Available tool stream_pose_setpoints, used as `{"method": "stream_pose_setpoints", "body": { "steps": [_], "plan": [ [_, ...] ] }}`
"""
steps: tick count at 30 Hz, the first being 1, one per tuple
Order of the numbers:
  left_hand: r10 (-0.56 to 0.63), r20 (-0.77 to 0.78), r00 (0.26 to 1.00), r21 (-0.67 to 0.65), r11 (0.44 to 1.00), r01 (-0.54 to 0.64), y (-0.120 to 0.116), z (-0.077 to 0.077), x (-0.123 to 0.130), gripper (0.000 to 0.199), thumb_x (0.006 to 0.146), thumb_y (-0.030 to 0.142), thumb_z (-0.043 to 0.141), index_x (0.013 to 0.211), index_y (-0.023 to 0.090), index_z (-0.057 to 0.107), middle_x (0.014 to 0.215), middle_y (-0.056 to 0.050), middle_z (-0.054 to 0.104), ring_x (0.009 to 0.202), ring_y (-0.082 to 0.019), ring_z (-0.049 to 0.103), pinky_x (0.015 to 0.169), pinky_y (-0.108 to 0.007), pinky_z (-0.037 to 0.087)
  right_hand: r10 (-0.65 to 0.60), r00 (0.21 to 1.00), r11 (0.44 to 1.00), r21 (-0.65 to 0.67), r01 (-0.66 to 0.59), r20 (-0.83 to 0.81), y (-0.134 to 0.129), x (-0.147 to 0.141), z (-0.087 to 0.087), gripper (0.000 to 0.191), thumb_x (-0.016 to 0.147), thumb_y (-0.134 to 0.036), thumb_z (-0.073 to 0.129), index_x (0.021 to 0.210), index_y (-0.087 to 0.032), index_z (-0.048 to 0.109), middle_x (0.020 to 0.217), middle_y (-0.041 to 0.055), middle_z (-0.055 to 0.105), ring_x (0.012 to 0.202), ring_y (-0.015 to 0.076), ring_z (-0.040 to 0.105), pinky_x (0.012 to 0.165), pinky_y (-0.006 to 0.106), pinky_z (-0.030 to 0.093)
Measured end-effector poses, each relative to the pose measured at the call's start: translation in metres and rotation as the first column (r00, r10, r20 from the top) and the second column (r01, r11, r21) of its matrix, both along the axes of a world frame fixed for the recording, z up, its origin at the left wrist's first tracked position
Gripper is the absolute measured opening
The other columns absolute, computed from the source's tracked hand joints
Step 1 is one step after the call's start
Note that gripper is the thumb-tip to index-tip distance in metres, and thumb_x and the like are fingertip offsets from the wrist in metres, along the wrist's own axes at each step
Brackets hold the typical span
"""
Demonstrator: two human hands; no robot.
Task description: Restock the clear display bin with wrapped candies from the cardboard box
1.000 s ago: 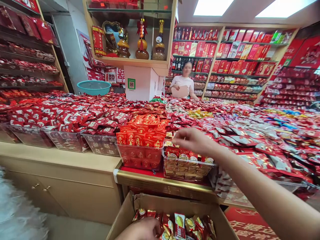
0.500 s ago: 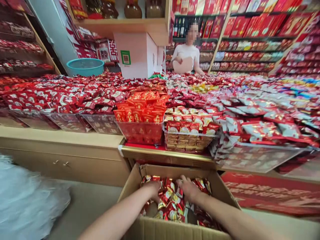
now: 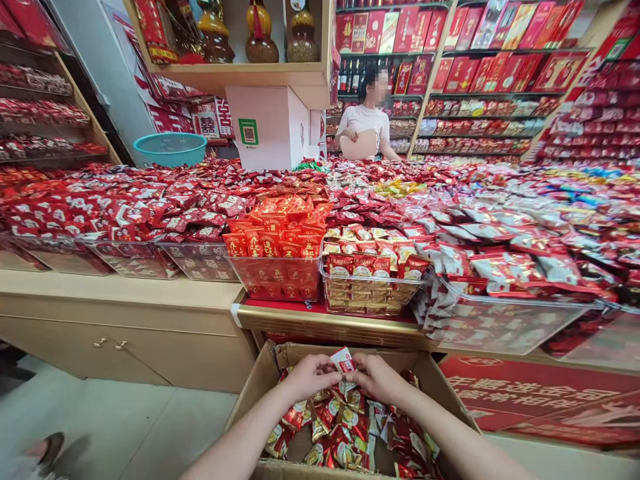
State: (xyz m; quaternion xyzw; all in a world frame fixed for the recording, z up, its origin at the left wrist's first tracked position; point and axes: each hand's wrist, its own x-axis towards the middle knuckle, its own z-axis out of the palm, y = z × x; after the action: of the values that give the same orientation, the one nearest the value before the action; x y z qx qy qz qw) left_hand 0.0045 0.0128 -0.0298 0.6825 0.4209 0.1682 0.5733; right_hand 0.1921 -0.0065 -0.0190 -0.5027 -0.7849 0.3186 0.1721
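A small red and white packet (image 3: 343, 360) is pinched between my two hands above an open cardboard box (image 3: 245, 400). My left hand (image 3: 313, 375) grips its left side, and my right hand (image 3: 376, 377) has fingers closed on its right side. Below them in the box lie loose red and gold packets (image 3: 345, 427), with the brown bottom showing between some. Just beyond the box, a clear bin (image 3: 373, 283) holds stacked red and gold packets standing in rows.
Clear bins of red packets (image 3: 273, 270) and of white and red packets (image 3: 510, 320) line the counter edge (image 3: 325, 323). A person (image 3: 365, 127) stands behind the display. A teal basin (image 3: 170, 148) sits at the back left. At lower left a foot shows.
Both hands have risen out of the loose packets and come together on one small packet. The view has tilted slightly up, and the white plastic bag at left has gone from sight.
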Motion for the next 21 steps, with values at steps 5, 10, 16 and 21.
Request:
{"method": "stream_pose_setpoints", "body": {
  "steps": [5, 10, 16, 21],
  "plan": [
    [0.147, 0.139, 0.979, -0.021, 0.989, -0.145, -0.002, 0.013, 0.002, 0.036, 0.065, 0.048, 0.054, 0.073, 0.012, 0.057, 0.056, 0.001, 0.058, 0.050, -0.010, 0.051, 0.048, -0.020, 0.036, 0.018, 0.937, 0.993, -0.103, -0.057, -0.348, -0.006, -0.004, 0.014, 0.029, 0.071, -0.039, 0.050, 0.086, -0.015, 0.058, 0.083, 0.0039, 0.062, 0.076, 0.0174, 0.053, 0.068, 0.026, 0.040],
    [0.225, 0.358, 0.906, -0.002, 0.971, -0.240, -0.006, 0.032, 0.003, 0.030, 0.062, 0.037, 0.062, 0.083, 0.015, 0.057, 0.068, 0.000, 0.062, 0.059, -0.011, 0.054, 0.053, -0.020, 0.039, -0.103, 0.822, 0.948, -0.305, -0.089, -0.560, -0.011, -0.009, 0.016, 0.029, 0.068, -0.040, 0.054, 0.085, -0.016, 0.053, 0.074, 0.0004, 0.058, 0.064, 0.0130, 0.053, 0.059, 0.026, 0.044],
    [0.331, 0.391, 0.859, -0.097, 0.943, -0.319, -0.008, 0.036, 0.006, 0.022, 0.060, 0.033, 0.065, 0.066, 0.012, 0.058, 0.058, 0.001, 0.059, 0.051, -0.009, 0.050, 0.049, -0.021, 0.039, -0.266, 0.760, 0.907, -0.421, -0.011, -0.593, -0.009, -0.010, 0.019, 0.032, 0.060, -0.044, 0.061, 0.070, -0.016, 0.050, 0.054, -0.0036, 0.054, 0.048, 0.0097, 0.050, 0.049, 0.023, 0.042],
    [0.411, 0.454, 0.791, -0.257, 0.910, -0.325, -0.009, 0.038, 0.008, 0.030, 0.059, 0.030, 0.067, 0.084, 0.016, 0.056, 0.071, 0.000, 0.063, 0.061, -0.011, 0.056, 0.059, -0.023, 0.043, -0.417, 0.626, 0.867, -0.496, 0.056, -0.659, -0.007, -0.006, 0.030, 0.034, 0.061, -0.048, 0.058, 0.069, -0.016, 0.049, 0.057, -0.0019, 0.057, 0.050, 0.0096, 0.054, 0.050, 0.023, 0.042]
  ]
}}
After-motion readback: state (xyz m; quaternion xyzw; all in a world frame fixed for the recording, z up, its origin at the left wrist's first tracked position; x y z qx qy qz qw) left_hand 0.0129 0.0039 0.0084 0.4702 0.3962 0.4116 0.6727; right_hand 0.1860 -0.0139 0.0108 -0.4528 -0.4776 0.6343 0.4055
